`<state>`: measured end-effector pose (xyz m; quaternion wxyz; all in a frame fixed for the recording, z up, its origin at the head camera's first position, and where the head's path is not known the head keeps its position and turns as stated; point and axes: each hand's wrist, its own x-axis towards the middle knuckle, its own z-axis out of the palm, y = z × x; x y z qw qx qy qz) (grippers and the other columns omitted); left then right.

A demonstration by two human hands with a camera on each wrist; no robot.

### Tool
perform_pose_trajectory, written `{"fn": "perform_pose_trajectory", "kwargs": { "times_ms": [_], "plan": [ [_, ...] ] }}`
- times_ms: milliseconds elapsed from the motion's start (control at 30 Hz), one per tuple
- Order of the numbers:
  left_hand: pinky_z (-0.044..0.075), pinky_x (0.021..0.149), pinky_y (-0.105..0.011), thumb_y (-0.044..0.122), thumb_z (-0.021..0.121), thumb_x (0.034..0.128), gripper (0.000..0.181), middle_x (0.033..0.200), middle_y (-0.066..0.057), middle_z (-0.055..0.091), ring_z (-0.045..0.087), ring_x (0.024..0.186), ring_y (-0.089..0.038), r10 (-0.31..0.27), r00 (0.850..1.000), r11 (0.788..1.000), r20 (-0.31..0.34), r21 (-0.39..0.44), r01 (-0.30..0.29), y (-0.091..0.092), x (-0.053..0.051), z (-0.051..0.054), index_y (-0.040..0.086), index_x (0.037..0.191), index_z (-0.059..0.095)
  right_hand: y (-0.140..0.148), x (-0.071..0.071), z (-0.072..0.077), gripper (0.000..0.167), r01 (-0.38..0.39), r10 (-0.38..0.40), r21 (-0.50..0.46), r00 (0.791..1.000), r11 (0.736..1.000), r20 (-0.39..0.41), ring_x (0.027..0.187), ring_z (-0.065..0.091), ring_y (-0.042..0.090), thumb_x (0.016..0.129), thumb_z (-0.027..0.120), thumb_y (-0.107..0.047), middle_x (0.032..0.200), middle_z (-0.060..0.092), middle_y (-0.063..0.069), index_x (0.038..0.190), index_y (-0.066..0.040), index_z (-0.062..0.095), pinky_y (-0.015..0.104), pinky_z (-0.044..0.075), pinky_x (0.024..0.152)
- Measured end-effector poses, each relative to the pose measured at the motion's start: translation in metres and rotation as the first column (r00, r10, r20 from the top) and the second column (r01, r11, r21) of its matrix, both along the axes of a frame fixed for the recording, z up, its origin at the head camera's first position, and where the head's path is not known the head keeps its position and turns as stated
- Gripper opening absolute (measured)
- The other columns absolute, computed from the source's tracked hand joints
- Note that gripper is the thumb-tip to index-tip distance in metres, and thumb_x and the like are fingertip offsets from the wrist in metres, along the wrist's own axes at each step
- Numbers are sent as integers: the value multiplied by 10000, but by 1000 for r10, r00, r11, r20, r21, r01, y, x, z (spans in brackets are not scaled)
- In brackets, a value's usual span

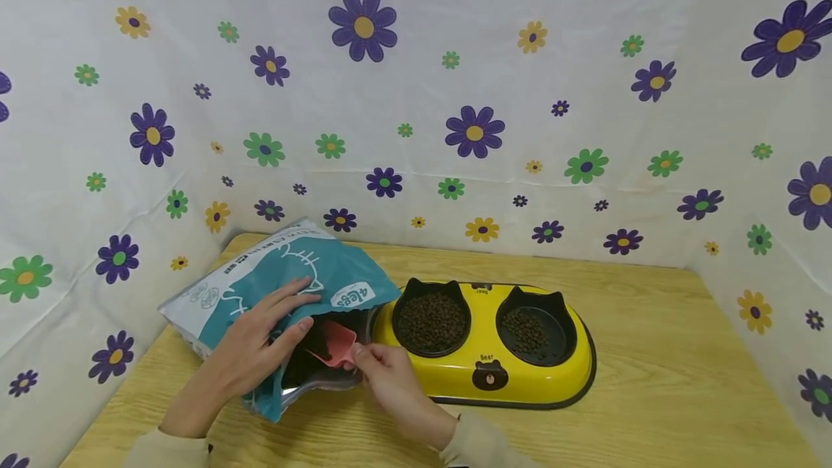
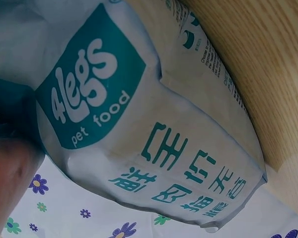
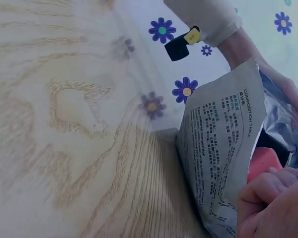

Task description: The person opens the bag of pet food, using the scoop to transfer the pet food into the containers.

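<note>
A teal and white pet food bag [image 1: 354, 266] lies on its side at the left of the table, its mouth towards the right hand. My left hand [image 1: 256, 338] rests on top of the bag with fingers fairly straight, the thumb beside the opening. In my right hand [image 1: 396, 385] I grip the handle of a pink scoop [image 1: 339, 344], whose bowl is inside the bag's mouth with some dark kibble in it. From the right wrist, the scoop [image 3: 263, 161] shows partly behind curled fingers. The left wrist view shows the bag's printed side [image 2: 154, 104] and little of the hand.
Right of the bag stands a yellow double feeder [image 1: 448, 374] with two black cat-eared bowls. The left bowl [image 1: 432, 320] is well covered with brown kibble; the right bowl [image 1: 559, 331] has a small heap at its left side. A flowered cloth [image 1: 416, 92] hangs around the wooden table [image 1: 650, 381].
</note>
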<state>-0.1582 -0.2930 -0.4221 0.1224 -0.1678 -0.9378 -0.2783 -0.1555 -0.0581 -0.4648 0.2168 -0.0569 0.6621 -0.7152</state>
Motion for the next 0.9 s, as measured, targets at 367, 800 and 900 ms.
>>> {"fn": "perform_pose_trajectory", "kwargs": {
  "times_ms": [367, 800, 900],
  "plan": [
    [396, 1097, -694, 344, 560, 1053, 351, 1613, -31, 447, 419, 1476, -409, 1, 1000, 1000, 11, -5, -1, 0, 0, -1, 309, 1397, 614, 22, -1, 0, 316, -125, 158, -224, 978, 967, 137, 410, 191, 78, 1089, 492, -315, 561, 316, -57, 953, -47, 590, 194, 161, 380],
    [406, 1098, -675, 333, 565, 1051, 354, 1613, -31, 447, 428, 1471, -399, 1, 1000, 1000, 0, -2, -1, -1, -1, -1, 302, 1400, 613, 70, -7, 1, 333, -224, 249, -244, 966, 944, 75, 423, 278, 52, 1122, 386, -292, 572, 382, -70, 908, -92, 545, 192, 240, 415],
    [408, 1097, -671, 332, 565, 1052, 352, 1613, -31, 446, 429, 1471, -397, 1, 1000, 1000, 0, -1, -1, -1, -1, -1, 301, 1399, 615, 87, -10, 4, 338, -231, 248, -223, 968, 947, 49, 434, 292, 52, 1125, 381, -310, 578, 394, -71, 916, -104, 550, 190, 255, 429]
  ]
}}
